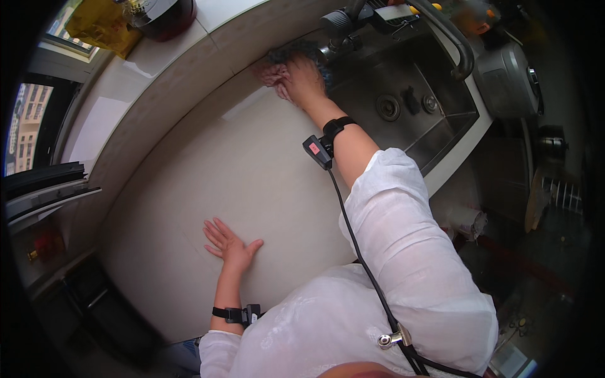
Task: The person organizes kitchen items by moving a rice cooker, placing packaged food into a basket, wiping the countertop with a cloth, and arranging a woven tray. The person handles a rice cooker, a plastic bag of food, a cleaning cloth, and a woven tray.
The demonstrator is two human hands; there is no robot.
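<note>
My right hand (pixel 306 79) is stretched out to the far edge of the pale countertop (pixel 227 175), beside the sink. Its fingers press on a bunched pink cloth (pixel 273 74). Behind and beside the fingers lies a grey-blue cloth or similar soft item (pixel 326 73), partly hidden by the hand. My left hand (pixel 231 244) rests on the countertop near my body, fingers spread and nothing in it. Each wrist wears a black strap with a small device.
A stainless steel sink (pixel 373 85) with drain fittings is at the right, a faucet (pixel 465 61) arching over it. The raised window ledge (pixel 184 52) holds a dark-filled jar (pixel 163 19) and a yellow bag (pixel 101 23). A grey appliance (pixel 508 80) stands beyond the sink.
</note>
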